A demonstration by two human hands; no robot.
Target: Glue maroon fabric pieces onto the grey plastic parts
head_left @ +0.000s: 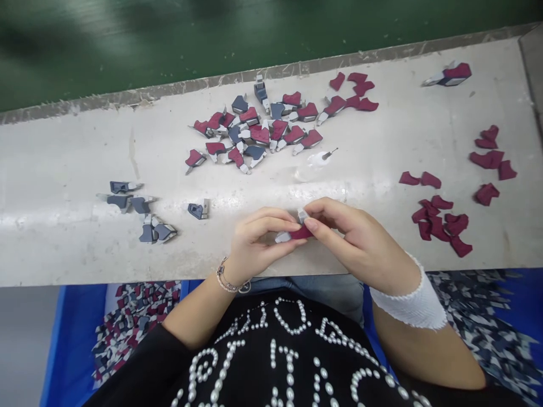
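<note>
Delicately, left hand [263,237] and right hand [352,237] together, fingertips clamped on a small maroon-and-grey fabric part [299,230] just above the desk [85,237]. Likely risk: a slipped pinch from too light a grip, dropping it among the loose maroon patches [436,217] or shifting its layers out of line.

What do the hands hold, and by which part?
The left hand and right hand pinch a small maroon fabric piece with grey ends at its maroon middle.

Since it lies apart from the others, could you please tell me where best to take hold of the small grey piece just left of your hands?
Best pinch the small grey piece by its pale tab, with the fingers coming down from above on the right: the tab stands out at that end, while the grey body lies low on the table.
</note>
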